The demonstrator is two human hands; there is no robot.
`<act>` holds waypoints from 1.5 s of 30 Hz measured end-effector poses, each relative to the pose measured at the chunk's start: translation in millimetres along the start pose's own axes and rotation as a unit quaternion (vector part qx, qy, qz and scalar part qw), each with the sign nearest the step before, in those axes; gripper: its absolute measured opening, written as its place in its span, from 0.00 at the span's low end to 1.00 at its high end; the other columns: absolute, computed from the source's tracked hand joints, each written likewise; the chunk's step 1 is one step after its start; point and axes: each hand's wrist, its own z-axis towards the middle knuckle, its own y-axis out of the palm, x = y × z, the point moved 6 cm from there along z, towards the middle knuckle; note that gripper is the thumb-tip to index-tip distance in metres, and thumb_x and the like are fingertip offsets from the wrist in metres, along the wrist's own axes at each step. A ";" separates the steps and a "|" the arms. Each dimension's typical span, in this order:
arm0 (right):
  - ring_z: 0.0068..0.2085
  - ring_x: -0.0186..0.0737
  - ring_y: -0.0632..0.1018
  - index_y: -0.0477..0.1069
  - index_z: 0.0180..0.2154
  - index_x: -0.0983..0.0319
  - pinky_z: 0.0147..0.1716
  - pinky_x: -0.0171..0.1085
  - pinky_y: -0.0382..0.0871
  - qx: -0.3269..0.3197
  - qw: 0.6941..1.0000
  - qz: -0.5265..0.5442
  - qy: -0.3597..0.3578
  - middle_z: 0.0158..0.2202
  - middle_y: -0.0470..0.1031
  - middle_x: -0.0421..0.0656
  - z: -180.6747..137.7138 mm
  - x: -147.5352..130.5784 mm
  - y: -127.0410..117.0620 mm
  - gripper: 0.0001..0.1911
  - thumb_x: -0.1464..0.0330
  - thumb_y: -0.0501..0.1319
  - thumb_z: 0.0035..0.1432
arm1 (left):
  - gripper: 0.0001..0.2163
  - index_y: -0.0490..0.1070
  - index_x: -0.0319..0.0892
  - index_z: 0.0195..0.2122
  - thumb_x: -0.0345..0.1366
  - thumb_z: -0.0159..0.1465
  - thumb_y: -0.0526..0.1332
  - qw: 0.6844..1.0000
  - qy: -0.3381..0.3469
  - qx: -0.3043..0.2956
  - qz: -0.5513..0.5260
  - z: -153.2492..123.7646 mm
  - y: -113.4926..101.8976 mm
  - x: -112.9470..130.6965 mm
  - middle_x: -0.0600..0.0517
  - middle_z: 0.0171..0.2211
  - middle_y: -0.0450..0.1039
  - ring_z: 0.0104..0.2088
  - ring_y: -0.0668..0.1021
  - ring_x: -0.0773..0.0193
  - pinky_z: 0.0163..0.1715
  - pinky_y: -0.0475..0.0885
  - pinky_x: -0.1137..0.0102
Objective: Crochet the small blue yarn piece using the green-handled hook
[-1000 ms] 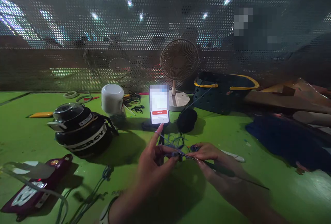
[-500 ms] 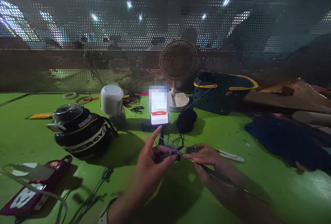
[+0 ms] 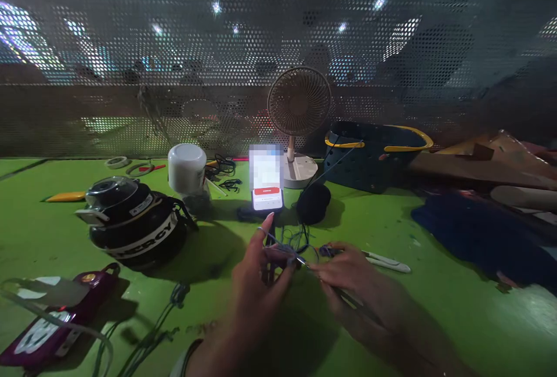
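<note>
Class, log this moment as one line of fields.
left hand: holding yarn | right hand: holding thin tool | phone: screen lit | fan: behind phone

Black round bottle (image 3: 137,238), white container (image 3: 187,168), standing fan (image 3: 299,101), yellow-handled basket (image 3: 363,167), green tabletop (image 3: 374,220)

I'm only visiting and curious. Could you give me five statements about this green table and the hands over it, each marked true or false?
1. The right hand holds a thin hook. True.
2. The left hand grips a bottle. False: the left hand holds yarn.
3. A fan stands behind the phone. True.
4. The phone's screen is dark. False: it is lit.
5. The basket has yellow handles. True.
</note>
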 end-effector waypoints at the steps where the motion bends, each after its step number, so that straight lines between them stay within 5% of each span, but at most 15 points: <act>1: 0.34 0.38 0.81 0.73 0.42 0.62 0.46 0.46 0.75 -0.021 1.000 -0.015 -0.012 0.33 0.82 0.43 2.3 -3.7 0.1 0.11 0.78 0.60 0.57 | 0.35 0.55 0.42 0.65 0.33 0.57 0.65 1.000 0.003 0.001 0.010 -0.4 -0.3 0.6 0.53 0.29 0.81 0.39 0.81 0.56 0.42 0.72 0.63; 4: 0.33 0.36 0.81 0.74 0.41 0.64 0.47 0.46 0.75 -0.043 0.997 -0.061 -0.035 0.33 0.82 0.43 6.8 -11.1 -0.4 0.10 0.78 0.59 0.59 | 0.36 0.53 0.39 0.66 0.33 0.57 0.65 1.000 -0.013 -0.010 0.012 -1.0 1.4 -1.7 0.53 0.28 0.81 0.45 0.80 0.54 0.52 0.68 0.58; 12: 0.35 0.36 0.80 0.72 0.40 0.64 0.54 0.47 0.68 -0.021 0.997 -0.072 -0.026 0.37 0.83 0.45 1.0 -7.3 3.7 0.08 0.77 0.60 0.58 | 0.39 0.49 0.39 0.67 0.31 0.57 0.67 0.992 -0.014 -0.015 -0.122 -4.5 10.1 -4.0 0.55 0.27 0.80 0.39 0.81 0.60 0.60 0.61 0.59; 20: 0.42 0.38 0.79 0.72 0.43 0.67 0.63 0.49 0.53 0.016 0.990 -0.119 -0.069 0.41 0.83 0.49 -5.3 -16.7 3.2 0.08 0.78 0.57 0.63 | 0.49 0.46 0.40 0.68 0.31 0.50 0.74 0.921 -0.179 -0.054 -0.341 -9.7 26.7 -19.5 0.58 0.24 0.75 0.27 0.76 0.68 0.35 0.70 0.72; 31: 0.47 0.39 0.77 0.69 0.48 0.62 0.63 0.52 0.51 0.024 0.998 -0.035 -0.050 0.45 0.80 0.47 -12.5 -7.2 -0.1 0.13 0.79 0.55 0.63 | 0.62 0.29 0.39 0.69 0.31 0.44 0.78 0.842 -0.254 -0.167 -0.445 -7.4 34.8 -36.5 0.58 0.24 0.74 0.25 0.74 0.70 0.29 0.64 0.75; 45: 0.41 0.41 0.81 0.70 0.46 0.56 0.60 0.56 0.57 0.027 0.999 0.028 -0.021 0.43 0.82 0.41 -14.2 2.6 -1.4 0.15 0.77 0.59 0.59 | 0.62 0.31 0.39 0.69 0.27 0.43 0.77 0.857 -0.258 -0.179 -0.409 1.4 20.4 -32.8 0.56 0.24 0.73 0.24 0.73 0.69 0.27 0.64 0.74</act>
